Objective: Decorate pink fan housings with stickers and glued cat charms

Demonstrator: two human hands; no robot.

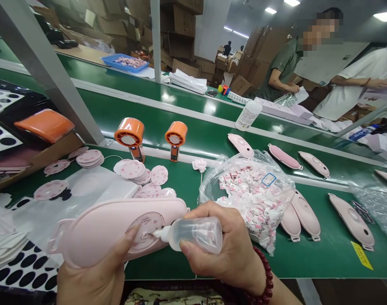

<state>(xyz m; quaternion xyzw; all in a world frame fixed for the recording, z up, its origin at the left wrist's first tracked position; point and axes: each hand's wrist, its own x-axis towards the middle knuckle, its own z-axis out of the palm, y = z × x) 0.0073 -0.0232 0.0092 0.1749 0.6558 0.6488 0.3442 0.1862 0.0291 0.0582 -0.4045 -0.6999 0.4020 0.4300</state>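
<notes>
My left hand grips a pale pink elongated case from below, its thumb resting on the face near a round printed disc. In my right hand is a clear squeeze bottle with a white nozzle, held sideways. The nozzle tip points at the disc, close to its small raised centre; whether it touches, I cannot tell. Past my right hand lies a clear plastic bag full of small pink-and-white pieces. Round pink printed discs lie in piles beyond the case.
Two orange handheld fans stand at the bench's back edge. More pink cases lie to the right, some on the green conveyor. A white bottle stands farther back. A metal post rises at left. Two people work across the line.
</notes>
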